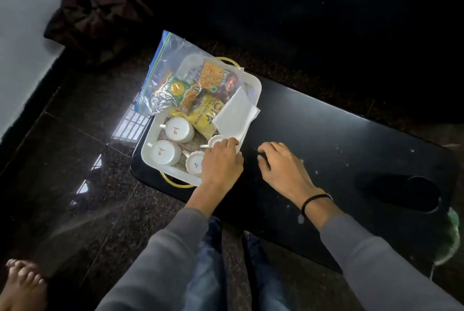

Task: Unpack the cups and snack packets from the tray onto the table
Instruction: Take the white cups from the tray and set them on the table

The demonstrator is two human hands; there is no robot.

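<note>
A long black desk [326,134] stands on a dark polished stone floor [75,160], with a round recess [421,195] sunk into its right end. At the left end sits a white rectangular tray [145,146] with thin gold handles. A clear zip bag [173,64] of bright snack packets lies across the far half of the tray and hangs over its left edge. A yellow packet [200,114] and a white paper napkin [236,112] lie beside it. Two large white cups [179,129] stand upside down in the tray's near left part, with a small cup [195,163] just beside them. The left hand [221,160] reaches over the tray's near right corner. Its fingers [231,141] are bent close together over a second small cup [217,139]; whether they grip it cannot be told. The right hand [281,165] rests on the desk just beside the tray, fingers loosely spread and holding nothing. A black band [315,201] circles its wrist.
</note>
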